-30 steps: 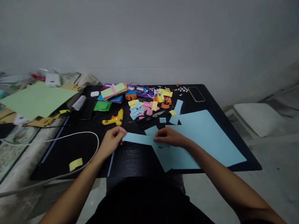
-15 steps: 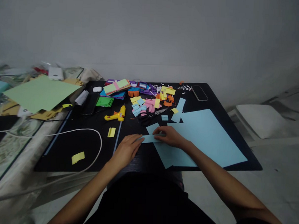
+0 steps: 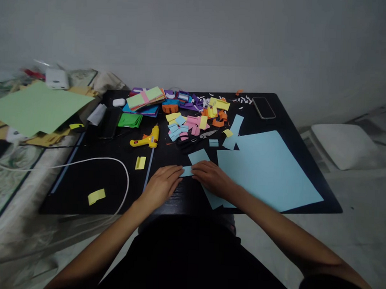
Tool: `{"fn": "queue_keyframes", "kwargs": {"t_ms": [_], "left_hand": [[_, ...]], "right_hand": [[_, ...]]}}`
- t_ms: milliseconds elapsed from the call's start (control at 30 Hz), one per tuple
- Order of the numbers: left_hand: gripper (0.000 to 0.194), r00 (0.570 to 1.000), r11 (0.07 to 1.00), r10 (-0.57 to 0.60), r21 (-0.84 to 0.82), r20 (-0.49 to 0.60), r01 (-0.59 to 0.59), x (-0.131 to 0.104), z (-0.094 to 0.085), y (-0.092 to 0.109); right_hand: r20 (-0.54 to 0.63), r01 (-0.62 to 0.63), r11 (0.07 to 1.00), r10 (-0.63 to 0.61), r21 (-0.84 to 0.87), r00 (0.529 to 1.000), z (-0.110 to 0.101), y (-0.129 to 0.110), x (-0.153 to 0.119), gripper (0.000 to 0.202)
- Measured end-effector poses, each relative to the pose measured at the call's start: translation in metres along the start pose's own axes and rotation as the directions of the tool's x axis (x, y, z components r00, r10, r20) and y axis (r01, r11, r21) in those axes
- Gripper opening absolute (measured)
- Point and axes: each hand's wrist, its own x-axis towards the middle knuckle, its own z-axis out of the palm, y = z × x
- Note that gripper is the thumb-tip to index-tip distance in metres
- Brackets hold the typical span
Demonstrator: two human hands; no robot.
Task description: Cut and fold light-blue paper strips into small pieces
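Head view: our two hands meet over a short blue paper strip [image 3: 187,171] near the front edge of the black table [image 3: 79,188], its middle showing between them. Our left hand [image 3: 163,181] covers the strip's left end, its fingers lying close together, side by side. Our right hand [image 3: 212,177] covers the right end, fingers also together and bent over it. Both thumbs are hidden, so we cannot tell whether either hand pinches the paper or only presses on it. Under our right hand a slanting blue piece [image 3: 200,155] shows at both ends, and beside it a large blue sheet [image 3: 271,169] spreads to the right.

Beyond our hands we see black-handled scissors [image 3: 208,134], with a small folded blue piece [image 3: 213,143] just beside them. To the left lie a yellow glue gun [image 3: 150,137] and, nearer us, a small yellow piece [image 3: 140,162]. A phone [image 3: 264,108] rests at the far right.
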Motion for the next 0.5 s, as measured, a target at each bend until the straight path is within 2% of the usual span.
{"fn": "queue_keyframes", "kwargs": {"t_ms": [333,500], "left_hand": [[0.03,0.998,1.0,0.001,-0.022,0.055,0.0,0.016,-0.013,-0.001],[0.029,0.999,0.991,0.012,-0.131,0.032,-0.007,0.021,-0.018,-0.008]], "right_hand": [[0.045,0.071,0.995,-0.068,-0.069,0.997,-0.003,0.007,0.004,0.029],[0.01,-0.022,0.999,0.022,0.042,1.0,-0.003,0.012,0.01,0.027]]}}
